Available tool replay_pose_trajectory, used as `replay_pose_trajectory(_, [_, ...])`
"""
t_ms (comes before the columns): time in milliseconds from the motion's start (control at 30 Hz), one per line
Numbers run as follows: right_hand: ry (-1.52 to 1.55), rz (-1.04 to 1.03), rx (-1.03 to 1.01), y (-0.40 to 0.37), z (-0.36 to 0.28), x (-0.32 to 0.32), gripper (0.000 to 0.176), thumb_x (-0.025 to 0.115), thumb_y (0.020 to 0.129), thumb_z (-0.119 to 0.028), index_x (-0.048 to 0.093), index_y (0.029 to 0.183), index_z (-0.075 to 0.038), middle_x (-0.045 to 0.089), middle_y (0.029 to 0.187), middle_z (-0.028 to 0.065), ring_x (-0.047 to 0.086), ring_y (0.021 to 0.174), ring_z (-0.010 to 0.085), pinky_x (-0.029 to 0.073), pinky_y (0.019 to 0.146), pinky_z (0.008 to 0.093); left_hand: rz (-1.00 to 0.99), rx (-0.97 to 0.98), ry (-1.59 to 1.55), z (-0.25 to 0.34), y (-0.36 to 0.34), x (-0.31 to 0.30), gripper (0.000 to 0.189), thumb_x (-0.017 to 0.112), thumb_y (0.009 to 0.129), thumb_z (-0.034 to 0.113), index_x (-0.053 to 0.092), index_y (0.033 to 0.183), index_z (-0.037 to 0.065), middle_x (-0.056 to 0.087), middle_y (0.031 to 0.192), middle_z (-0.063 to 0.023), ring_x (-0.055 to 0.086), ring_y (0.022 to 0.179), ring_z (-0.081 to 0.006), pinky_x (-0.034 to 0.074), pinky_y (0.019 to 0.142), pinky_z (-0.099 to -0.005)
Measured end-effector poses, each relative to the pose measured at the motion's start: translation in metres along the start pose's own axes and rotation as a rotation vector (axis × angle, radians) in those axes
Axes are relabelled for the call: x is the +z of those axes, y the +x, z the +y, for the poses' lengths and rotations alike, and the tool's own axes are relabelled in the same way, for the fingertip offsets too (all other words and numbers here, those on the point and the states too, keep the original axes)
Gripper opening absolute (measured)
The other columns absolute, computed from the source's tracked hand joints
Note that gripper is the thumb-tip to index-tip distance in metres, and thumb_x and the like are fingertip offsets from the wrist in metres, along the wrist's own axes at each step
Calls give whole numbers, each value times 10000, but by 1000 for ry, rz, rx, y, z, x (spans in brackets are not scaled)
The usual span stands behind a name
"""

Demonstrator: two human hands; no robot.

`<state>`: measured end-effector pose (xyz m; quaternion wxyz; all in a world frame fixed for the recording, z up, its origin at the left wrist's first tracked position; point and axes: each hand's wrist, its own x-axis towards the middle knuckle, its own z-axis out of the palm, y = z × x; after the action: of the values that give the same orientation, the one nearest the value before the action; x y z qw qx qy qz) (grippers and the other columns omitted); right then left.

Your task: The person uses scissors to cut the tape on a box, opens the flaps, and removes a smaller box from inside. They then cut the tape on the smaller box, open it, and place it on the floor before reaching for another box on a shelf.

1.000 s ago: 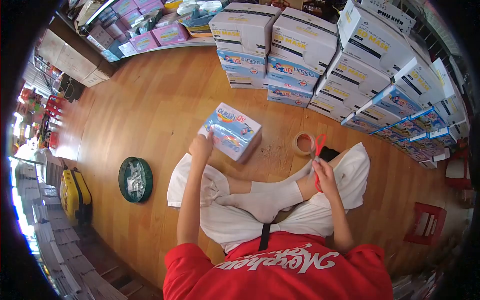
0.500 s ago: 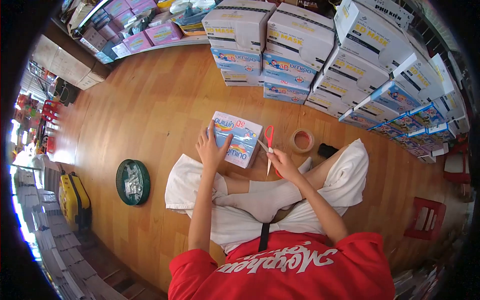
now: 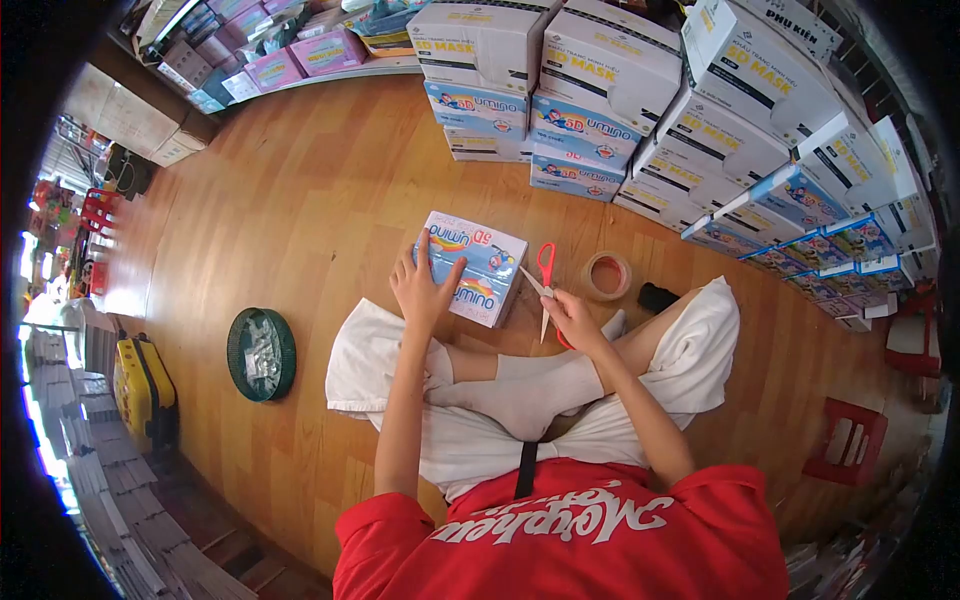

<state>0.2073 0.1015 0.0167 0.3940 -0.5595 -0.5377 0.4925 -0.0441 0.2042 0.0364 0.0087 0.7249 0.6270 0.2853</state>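
A blue and white box (image 3: 478,262) rests on the wooden floor in front of my crossed legs. My left hand (image 3: 427,287) lies on its left side with the fingers spread over the printed top. Red-handled scissors (image 3: 546,290) are gripped in my right hand (image 3: 571,320), just right of the box. Their blades are apart, and one tip points toward the box's right side. Beyond my right hand, a roll of tape (image 3: 606,276) lies on the floor.
A green basket (image 3: 236,355) with silvery packets stands at the left. Stacked mask boxes (image 3: 600,75) rise at the back and right. A black object (image 3: 656,298) lies by my right knee. A yellow case (image 3: 146,385) and a red stool (image 3: 847,441) stand farther out.
The view has shifted slightly. The scissors' blades are spread a little differently beside the box. My left hand stays on the box.
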Motion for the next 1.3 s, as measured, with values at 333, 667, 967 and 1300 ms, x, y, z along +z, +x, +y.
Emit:
replay_pose_trajectory(333, [-72,27,21,8,0,-5,321,518,976,-279,542,853,16,431,624,51,419,611,106,372,557,320,-31,-8,21,-2,0,2,771,627,797,572,444,1396,123,558,1197,-180,532,1078,-333,374,908,-446])
replay_pose_trajectory(667, [-253,-85,35,20,-32,-21,320,532,965,-280,548,864,23,435,594,65,412,540,123,347,508,352,-33,-233,-72,-7,7,9,633,568,868,527,537,1243,19,600,1135,-158,560,1060,-303,375,903,-425])
replay_pose_trajectory(967, [136,-261,51,31,-4,-35,308,509,989,-318,546,836,-53,402,609,-77,370,538,39,296,478,235,113,-151,-109,5,6,1,510,607,874,448,585,1149,19,623,1009,-126,585,935,-272,389,841,-392])
replay_pose_trajectory(1300, [378,-133,148,15,7,-8,312,495,992,-342,524,808,-91,415,601,-66,374,512,37,281,465,214,102,-66,-72,9,6,1,747,712,751,526,504,1272,32,570,1210,-165,511,1171,-319,266,1047,-502])
